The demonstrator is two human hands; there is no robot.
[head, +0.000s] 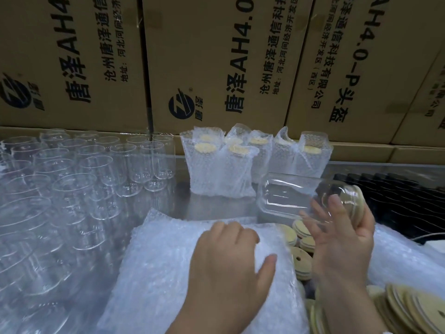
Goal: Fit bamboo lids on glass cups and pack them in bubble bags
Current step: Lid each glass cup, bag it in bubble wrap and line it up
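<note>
I see a shiny metal table [212, 208] before a wall of printed cardboard boxes [216, 56]. Clear glasses [72, 177] crowd its left; wrapped ones [216, 169] stand at the back. My left hand [228, 268] rests on soft bubble bags [168, 261], fingers bent; whether it grips one I cannot tell. My right hand [344, 242] holds a cup [289, 198] sideways by its lid [358, 201] end, above loose round discs [409, 309].

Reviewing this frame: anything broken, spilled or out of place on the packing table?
Nothing stands out. Bare glass cups and packed cups stand upright, the lidded cup in the right hand looks whole; loose bamboo lids lie in an untidy heap.
</note>
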